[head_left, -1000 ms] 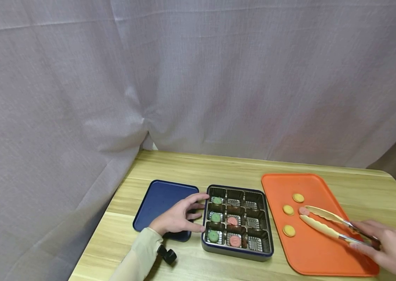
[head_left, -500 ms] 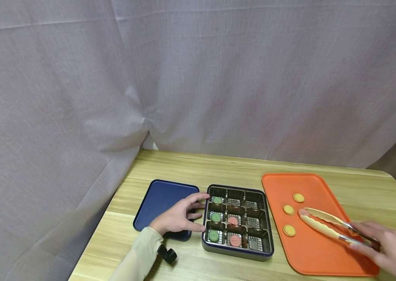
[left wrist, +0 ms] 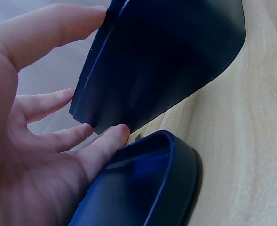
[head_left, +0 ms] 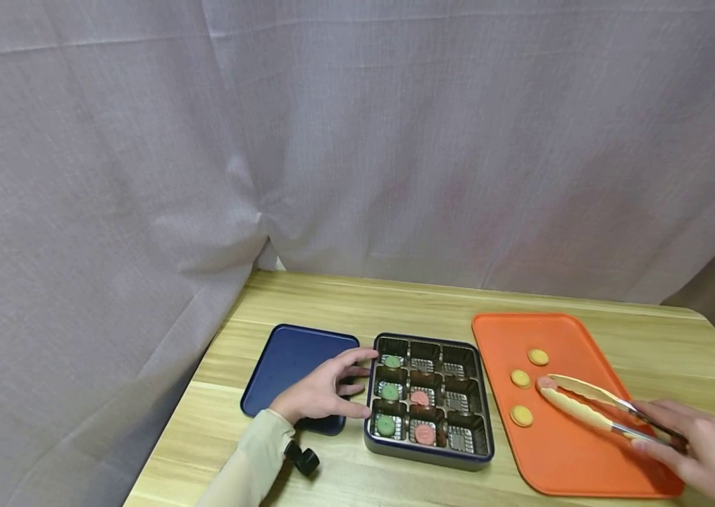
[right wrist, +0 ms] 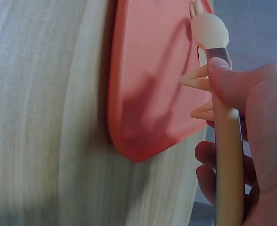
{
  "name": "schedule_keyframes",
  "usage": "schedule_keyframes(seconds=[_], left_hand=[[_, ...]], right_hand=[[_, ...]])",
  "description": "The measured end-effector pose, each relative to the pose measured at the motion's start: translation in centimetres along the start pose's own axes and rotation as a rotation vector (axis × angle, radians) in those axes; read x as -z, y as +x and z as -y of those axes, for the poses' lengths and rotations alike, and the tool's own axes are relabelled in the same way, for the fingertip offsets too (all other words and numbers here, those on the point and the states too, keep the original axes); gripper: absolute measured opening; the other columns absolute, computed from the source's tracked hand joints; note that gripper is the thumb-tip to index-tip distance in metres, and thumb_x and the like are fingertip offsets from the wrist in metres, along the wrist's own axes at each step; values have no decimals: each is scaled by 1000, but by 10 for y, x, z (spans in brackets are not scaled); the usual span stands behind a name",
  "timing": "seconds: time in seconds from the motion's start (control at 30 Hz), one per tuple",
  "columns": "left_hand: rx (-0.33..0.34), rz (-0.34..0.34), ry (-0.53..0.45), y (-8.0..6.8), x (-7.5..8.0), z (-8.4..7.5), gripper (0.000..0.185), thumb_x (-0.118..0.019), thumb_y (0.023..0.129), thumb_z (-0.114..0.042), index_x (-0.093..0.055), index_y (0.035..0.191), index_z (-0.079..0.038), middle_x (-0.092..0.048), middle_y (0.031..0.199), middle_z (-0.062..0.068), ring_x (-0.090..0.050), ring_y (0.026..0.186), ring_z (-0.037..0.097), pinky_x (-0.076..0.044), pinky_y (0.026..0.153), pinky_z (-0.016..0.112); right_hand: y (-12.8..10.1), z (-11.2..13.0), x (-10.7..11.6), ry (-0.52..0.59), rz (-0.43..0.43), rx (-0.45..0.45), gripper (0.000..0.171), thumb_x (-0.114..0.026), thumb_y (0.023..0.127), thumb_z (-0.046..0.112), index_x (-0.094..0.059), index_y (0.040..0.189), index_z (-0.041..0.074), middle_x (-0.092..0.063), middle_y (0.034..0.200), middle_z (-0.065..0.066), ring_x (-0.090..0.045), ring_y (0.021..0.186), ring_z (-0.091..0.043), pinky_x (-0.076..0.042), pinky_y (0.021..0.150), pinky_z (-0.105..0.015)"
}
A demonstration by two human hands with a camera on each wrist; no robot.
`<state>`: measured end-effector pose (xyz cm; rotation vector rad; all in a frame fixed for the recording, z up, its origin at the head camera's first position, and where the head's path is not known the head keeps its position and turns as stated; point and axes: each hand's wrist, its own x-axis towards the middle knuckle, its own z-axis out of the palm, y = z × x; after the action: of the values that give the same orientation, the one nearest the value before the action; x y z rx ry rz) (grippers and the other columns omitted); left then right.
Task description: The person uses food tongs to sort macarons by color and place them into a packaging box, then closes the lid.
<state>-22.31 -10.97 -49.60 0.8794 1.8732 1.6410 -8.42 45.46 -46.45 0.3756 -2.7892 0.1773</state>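
Observation:
My right hand [head_left: 706, 440] grips a pair of tongs [head_left: 579, 412] with cream scalloped heads over the orange tray [head_left: 573, 465]. Between the tong tips is a round pink cookie [head_left: 546, 382], partly covered by them. The right wrist view shows thumb and fingers curled round the tongs' handle [right wrist: 228, 165]. With spread fingers, my left hand [head_left: 322, 391] touches the left wall of a dark blue box [head_left: 427, 456]. Inside its black divided insert, green cookies [head_left: 389, 391] sit in the left column. Pink cookies [head_left: 425, 434] occupy the middle column's centre and front compartments.
Yellow cookies [head_left: 521, 416] lie on the tray, left of the tongs. A dark blue lid [head_left: 287, 362] lies on the wooden table [head_left: 218, 422] left of the box, partly beneath my left hand. A grey curtain [head_left: 395, 155] hangs behind the table.
The tong heads have come closer together around the pink cookie, which has shifted slightly left. My left hand and the box have stayed put.

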Motion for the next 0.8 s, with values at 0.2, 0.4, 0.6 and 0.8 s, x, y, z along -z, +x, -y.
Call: schedule_keyframes(seconds=[0.2, 0.4, 0.6, 0.8], left_hand=[[16, -5, 1, 0, 0, 0, 96, -86, 84, 1, -32, 164, -8, -32, 168, 13, -42, 148, 34, -46, 119, 40], [8, -5, -1, 0, 0, -1, 95, -86, 85, -1, -32, 163, -7, -31, 168, 16, -42, 148, 37, -46, 119, 42], [17, -10, -1, -1, -1, -1, 96, -86, 84, 0, -32, 163, -8, -32, 168, 15, -42, 148, 36, -45, 119, 41], [25, -15, 2, -1, -2, -1, 96, -86, 84, 1, -33, 164, -9, -33, 168, 11, -43, 147, 34, -46, 119, 40]], right_hand=[[3, 5, 6, 74, -68, 46, 60, -99, 66, 25, -75, 117, 5, -60, 91, 15, -35, 65, 9, -21, 50, -13], [10, 20, 14, 54, -46, 25, 56, -96, 72, 28, -75, 121, 10, -50, 86, 22, -32, 61, 9, -23, 46, -15], [19, 35, 23, 51, -44, 32, 59, -95, 75, 33, -74, 128, 20, -56, 93, 20, -36, 63, 10, -26, 47, -17], [31, 50, 30, 57, -87, 78, 62, -95, 74, 33, -73, 132, 28, -65, 110, 9, -42, 67, 10, -29, 49, -18]])
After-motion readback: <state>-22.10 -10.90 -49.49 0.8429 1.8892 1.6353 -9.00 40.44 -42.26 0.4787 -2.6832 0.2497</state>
